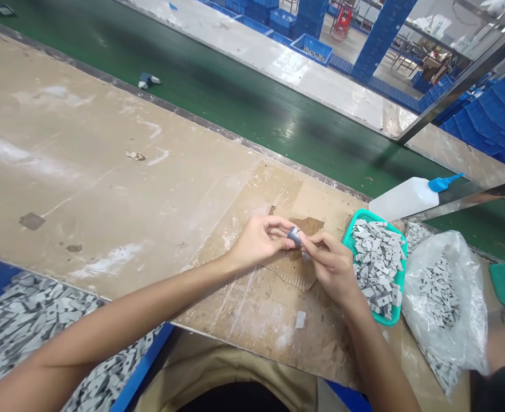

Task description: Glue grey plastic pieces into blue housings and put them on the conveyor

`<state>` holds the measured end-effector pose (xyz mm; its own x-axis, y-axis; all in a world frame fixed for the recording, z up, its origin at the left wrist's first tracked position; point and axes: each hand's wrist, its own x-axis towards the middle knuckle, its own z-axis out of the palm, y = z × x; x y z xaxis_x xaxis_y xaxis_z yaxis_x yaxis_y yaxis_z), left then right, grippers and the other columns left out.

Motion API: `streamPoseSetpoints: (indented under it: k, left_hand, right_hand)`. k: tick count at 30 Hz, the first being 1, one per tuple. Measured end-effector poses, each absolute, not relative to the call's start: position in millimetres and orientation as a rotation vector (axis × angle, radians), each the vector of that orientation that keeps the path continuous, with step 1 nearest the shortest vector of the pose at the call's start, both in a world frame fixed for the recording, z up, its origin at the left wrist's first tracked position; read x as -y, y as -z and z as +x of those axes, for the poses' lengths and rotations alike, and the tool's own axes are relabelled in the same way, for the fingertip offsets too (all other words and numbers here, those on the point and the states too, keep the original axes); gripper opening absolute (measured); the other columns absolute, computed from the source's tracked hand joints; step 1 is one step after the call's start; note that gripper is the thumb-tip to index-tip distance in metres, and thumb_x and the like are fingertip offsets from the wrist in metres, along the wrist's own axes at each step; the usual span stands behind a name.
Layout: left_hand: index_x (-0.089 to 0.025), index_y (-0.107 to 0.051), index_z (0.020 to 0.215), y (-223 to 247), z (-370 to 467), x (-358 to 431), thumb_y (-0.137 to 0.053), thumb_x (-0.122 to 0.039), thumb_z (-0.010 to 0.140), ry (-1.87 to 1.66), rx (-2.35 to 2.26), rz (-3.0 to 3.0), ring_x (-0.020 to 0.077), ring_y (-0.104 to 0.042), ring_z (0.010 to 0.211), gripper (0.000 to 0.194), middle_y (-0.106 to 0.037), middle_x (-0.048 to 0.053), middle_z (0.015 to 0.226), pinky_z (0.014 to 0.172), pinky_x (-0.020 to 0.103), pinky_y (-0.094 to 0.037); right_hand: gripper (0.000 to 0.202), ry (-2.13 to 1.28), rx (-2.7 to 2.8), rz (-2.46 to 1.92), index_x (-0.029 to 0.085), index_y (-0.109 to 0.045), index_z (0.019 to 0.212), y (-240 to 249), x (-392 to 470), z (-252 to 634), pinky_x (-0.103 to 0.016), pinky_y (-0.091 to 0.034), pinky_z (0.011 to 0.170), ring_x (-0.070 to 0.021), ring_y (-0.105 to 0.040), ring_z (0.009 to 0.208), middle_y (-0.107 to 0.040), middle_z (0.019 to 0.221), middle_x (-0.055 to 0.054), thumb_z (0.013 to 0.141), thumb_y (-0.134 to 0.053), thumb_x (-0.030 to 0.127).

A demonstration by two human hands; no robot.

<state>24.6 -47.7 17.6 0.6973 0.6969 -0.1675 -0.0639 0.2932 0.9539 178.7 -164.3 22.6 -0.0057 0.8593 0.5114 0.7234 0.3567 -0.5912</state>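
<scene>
Between my two hands, over the worn cardboard-covered table, is a small dark grey plastic part (294,235) with a pale piece at its top. My left hand (263,240) is closed, pinching the grey part from the left between thumb and fingers. From the right, my right hand (330,260) is also closed, its thumb and fingertips pressed at the pale end of the same part. Whether the pale piece is separate or joined, I cannot tell. A green basket (349,224) of small light grey pieces stands just right of my right hand.
A white squeeze bottle (405,198) with a blue nozzle lies behind the basket. A clear plastic bag (467,274) of small parts is at the right. Beyond the table runs a green conveyor belt (244,109). A blue bin (138,369) of grey parts sits lower left.
</scene>
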Motion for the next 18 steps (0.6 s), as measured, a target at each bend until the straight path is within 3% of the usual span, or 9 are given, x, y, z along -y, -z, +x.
streamPoseSetpoints:
  k: [9, 15, 18]
  left_hand:
    - [-0.012, -0.072, 0.081, -32, 18, 50, -0.071, -0.008, 0.063, -0.565, -0.661, 1.39, 0.0168, -0.072, 0.068, 0.019, -0.075, 0.004, 0.075, 0.067, 0.025, -0.059]
    - [-0.012, -0.072, 0.092, -24, 20, 42, -0.076, -0.014, 0.065, -0.523, -0.61, 1.388, 0.016, -0.069, 0.069, 0.026, -0.072, 0.004, 0.076, 0.065, 0.024, -0.056]
    - [-0.014, -0.072, 0.101, -20, 21, 35, -0.078, -0.018, 0.068, -0.509, -0.483, 1.357, 0.0159, -0.069, 0.073, 0.034, -0.072, 0.005, 0.085, 0.067, 0.023, -0.055]
  right_hand:
    - [0.067, -0.133, 1.843, -1.307, 0.043, -0.043, 0.146, -18, 163, 179, -0.025, -0.052, 0.07, -0.0139, -0.06, 0.083, -0.063, 0.094, -0.002, 0.095, -0.043, 0.001]
    - [0.061, -0.197, 1.845, -1.35, 0.034, -0.053, 0.142, -11, 162, 179, -0.024, -0.052, 0.069, -0.0135, -0.059, 0.078, -0.06, 0.089, -0.002, 0.093, -0.039, 0.001]
    - [0.061, -0.338, 1.825, -1.447, 0.029, -0.049, 0.145, -13, 160, 176, -0.025, -0.055, 0.075, -0.0141, -0.063, 0.085, -0.063, 0.101, -0.005, 0.092, -0.037, 0.002]
